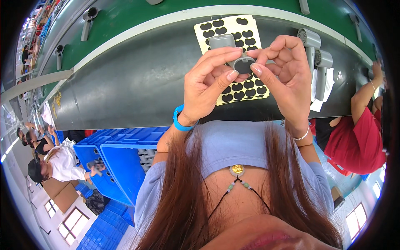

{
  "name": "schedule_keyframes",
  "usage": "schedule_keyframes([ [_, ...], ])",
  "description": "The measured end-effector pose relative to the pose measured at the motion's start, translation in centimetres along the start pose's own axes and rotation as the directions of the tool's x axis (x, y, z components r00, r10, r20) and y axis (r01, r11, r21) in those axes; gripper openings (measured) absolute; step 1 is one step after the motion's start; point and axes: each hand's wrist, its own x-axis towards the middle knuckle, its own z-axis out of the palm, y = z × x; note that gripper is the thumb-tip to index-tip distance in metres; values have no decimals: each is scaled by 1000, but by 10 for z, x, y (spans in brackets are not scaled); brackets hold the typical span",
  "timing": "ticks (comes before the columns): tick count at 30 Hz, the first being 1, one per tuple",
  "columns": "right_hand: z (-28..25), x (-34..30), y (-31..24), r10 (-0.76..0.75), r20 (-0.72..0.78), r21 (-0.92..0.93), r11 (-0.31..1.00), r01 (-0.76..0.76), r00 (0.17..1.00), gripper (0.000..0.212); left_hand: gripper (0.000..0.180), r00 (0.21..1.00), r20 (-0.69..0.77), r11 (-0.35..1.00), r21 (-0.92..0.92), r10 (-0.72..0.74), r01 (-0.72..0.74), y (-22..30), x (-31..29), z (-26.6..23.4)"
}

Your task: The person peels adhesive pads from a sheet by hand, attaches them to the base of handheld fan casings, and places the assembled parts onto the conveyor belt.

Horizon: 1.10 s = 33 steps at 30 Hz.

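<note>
Between the two hands, in the head view, is a grey piece with a dark round end (pixel 244 65); the left hand (pixel 204 79) pinches it. Whether the right hand (pixel 285 68), thumb at its rim, pinches too, I cannot tell. Beneath both lies a sticker sheet (pixel 230 23).

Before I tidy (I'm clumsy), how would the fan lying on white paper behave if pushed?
The fan may rock on its round head, but its long handle should stop rolling. Its bulky head probably makes it top-heavy.

The yellow sheet (pixel 230 21) is patterned with black stickers (pixel 249 84); over it, a grey part (pixel 243 66) is faced in black.
</note>
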Motion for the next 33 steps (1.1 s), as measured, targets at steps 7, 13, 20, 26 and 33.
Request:
schedule_keyframes([
  [7,3,0,-1,1,-20,-25,1000,-1,1000,35,29,1000,2,1000,31,2,-2,1,1,-1],
  [13,4,0,-5,17,-24,-54,998,-19,1000,35,29,1000,13,999,34,11,-12,2,2,-1],
  [20,6,2,-4,-31,-54,-107,994,25,998,33,29,1000,0,1000,8,-12,12,3,4,1],
  [26,5,1,-5,15,-35,-124,992,-20,999,36,28,999,-11,999,11,-36,36,6,6,3],
  [33,5,2,-4,11,-40,-153,988,-17,999,36,26,996,-70,998,41,-54,57,6,10,7],
])
